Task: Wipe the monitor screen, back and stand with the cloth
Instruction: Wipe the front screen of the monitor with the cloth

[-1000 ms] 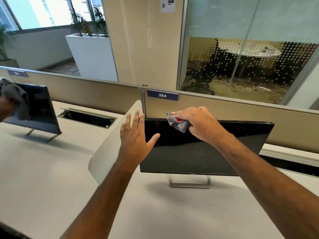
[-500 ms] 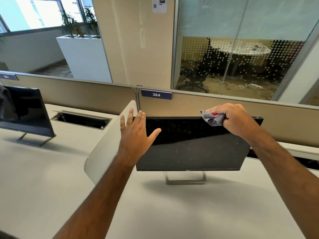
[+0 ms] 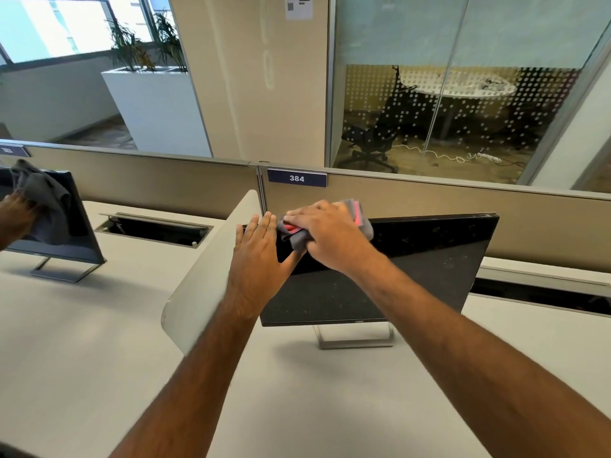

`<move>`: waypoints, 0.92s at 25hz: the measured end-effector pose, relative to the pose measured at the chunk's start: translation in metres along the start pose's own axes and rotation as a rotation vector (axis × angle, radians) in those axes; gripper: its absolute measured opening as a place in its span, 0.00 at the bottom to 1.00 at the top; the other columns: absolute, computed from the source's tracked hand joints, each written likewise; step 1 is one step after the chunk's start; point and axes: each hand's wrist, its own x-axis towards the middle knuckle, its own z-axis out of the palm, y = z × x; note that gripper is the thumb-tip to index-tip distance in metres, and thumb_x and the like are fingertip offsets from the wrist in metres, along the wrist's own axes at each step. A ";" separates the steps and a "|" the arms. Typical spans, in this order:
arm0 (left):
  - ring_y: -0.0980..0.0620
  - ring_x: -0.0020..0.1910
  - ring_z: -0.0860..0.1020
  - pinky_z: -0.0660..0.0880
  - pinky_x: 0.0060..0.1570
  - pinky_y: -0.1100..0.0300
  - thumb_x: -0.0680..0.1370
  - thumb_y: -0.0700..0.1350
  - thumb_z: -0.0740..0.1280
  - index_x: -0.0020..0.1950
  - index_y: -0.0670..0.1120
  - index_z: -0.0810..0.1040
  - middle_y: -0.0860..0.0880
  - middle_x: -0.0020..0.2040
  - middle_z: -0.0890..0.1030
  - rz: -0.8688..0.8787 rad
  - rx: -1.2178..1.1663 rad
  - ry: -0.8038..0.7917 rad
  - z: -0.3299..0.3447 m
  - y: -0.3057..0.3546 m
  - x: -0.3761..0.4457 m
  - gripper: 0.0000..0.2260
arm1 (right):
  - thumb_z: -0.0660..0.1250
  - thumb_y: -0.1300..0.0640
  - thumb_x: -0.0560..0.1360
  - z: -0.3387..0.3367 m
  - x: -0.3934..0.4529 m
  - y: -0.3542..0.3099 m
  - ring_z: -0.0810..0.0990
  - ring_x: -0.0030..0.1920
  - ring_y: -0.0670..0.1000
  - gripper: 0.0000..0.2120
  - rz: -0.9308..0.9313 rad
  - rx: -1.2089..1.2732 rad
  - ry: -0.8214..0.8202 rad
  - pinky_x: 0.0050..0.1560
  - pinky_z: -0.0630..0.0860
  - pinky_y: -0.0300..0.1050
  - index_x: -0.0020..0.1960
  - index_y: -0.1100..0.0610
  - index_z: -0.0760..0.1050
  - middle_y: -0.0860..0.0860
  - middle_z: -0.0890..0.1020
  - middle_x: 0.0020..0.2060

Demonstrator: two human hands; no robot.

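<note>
Monitors number two on the counter (image 3: 330, 408): the task's monitor (image 3: 413, 269) stands near the far edge, in front of the partition (image 3: 463, 209), and a second monitor (image 3: 79, 233) stands towards the far left corner. Cloths are also two. One grey cloth (image 3: 362, 223) with a pink-red stripe lies under the right hand (image 3: 327, 236), pressed on the monitor's top left corner; the fingers curl over it and grip it. The other cloth (image 3: 46, 206), plain grey, is held against the second monitor by another person's hand (image 3: 16, 213) at the left edge of view.

The left hand (image 3: 258, 259) is flat and open, fingers straight and together, thumb spread, resting against the monitor's left edge, just beside the cloth.

The monitor is a thin black panel, dark and glossy, speckled with pale dust, tilted so its right top corner sits higher. One silver loop stand (image 3: 357, 338) carries it. One pale curved divider (image 3: 205, 279) rises from the counter at the monitor's left. One blue tag (image 3: 296, 177) reading 384 sits on the partition above.
</note>
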 end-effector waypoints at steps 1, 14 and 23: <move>0.45 0.84 0.53 0.43 0.81 0.47 0.78 0.72 0.55 0.84 0.47 0.56 0.46 0.84 0.59 0.000 -0.011 -0.003 0.001 -0.002 0.000 0.42 | 0.66 0.57 0.76 0.005 0.003 -0.007 0.71 0.67 0.51 0.24 -0.018 -0.028 0.023 0.65 0.65 0.52 0.72 0.46 0.72 0.44 0.77 0.68; 0.45 0.84 0.53 0.44 0.81 0.48 0.77 0.72 0.50 0.84 0.45 0.55 0.46 0.84 0.57 0.039 0.059 -0.005 -0.002 -0.002 -0.005 0.43 | 0.58 0.52 0.72 -0.020 -0.037 0.062 0.76 0.56 0.47 0.16 0.160 0.037 0.188 0.58 0.69 0.58 0.55 0.43 0.80 0.38 0.83 0.55; 0.45 0.83 0.55 0.45 0.81 0.44 0.75 0.74 0.52 0.84 0.49 0.59 0.47 0.83 0.62 0.021 0.018 0.021 0.003 0.001 -0.003 0.43 | 0.62 0.52 0.76 0.012 0.000 -0.008 0.74 0.63 0.49 0.18 0.107 0.020 0.125 0.60 0.67 0.56 0.65 0.45 0.78 0.42 0.80 0.62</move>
